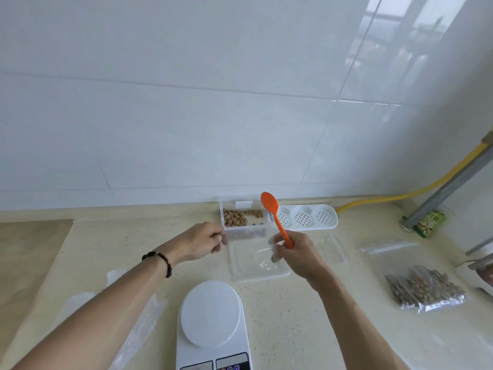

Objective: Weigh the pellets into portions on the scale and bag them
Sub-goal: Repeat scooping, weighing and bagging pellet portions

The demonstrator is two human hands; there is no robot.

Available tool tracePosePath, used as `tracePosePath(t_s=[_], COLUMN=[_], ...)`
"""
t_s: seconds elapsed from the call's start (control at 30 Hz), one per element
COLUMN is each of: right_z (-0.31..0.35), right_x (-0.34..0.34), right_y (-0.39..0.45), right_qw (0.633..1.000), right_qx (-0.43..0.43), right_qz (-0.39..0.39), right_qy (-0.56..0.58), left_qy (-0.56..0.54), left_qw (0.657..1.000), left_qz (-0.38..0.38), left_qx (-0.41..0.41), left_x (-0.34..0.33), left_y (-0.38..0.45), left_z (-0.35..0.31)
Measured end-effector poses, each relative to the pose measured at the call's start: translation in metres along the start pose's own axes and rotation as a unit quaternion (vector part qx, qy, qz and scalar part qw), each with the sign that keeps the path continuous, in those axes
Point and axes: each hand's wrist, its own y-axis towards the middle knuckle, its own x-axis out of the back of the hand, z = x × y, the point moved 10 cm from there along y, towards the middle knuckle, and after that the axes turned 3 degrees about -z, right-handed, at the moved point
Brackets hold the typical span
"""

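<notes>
Head view: our right hand (296, 252) clamps the orange spoon (274, 214); our left hand (202, 243), fingers curled, touches the tub (241, 218) of pellets (238, 217) beyond the bare scale (210, 316). Next we likely scoop pellets.

The white scale (213, 327) sits flat on the counter, its round platform bare. Beyond it, a clear tub (244, 218) holds tan pellets (237, 217). Right of the scale lie filled bags (426, 289) in a heap.
</notes>
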Motion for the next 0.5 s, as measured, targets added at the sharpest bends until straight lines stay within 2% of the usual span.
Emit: tracePosePath(t_s=[0.23,0.33,0.4,0.5], right_z=[-0.003,-0.005,-0.001,0.008], right_x=[0.000,-0.006,-0.013,-0.031], right_y=[0.005,0.001,0.001,0.004], right_qw=[0.999,0.998,0.997,0.996], right_qx=[-0.016,-0.045,-0.052,-0.050], right_qz=[-0.027,-0.018,-0.019,-0.001], right_qy=[-0.022,0.032,0.061,0.067], left_qy=[0.052,0.172,0.228,0.233], left_qw=[0.995,0.979,0.967,0.967], left_qz=[-0.079,-0.111,-0.106,-0.053], left_qx=[-0.024,-0.017,-0.034,-0.087], left_x=[0.022,0.033,0.028,-0.005], left_y=[-0.010,-0.011,-0.012,-0.013], left_z=[0.016,0.029,0.021,-0.010])
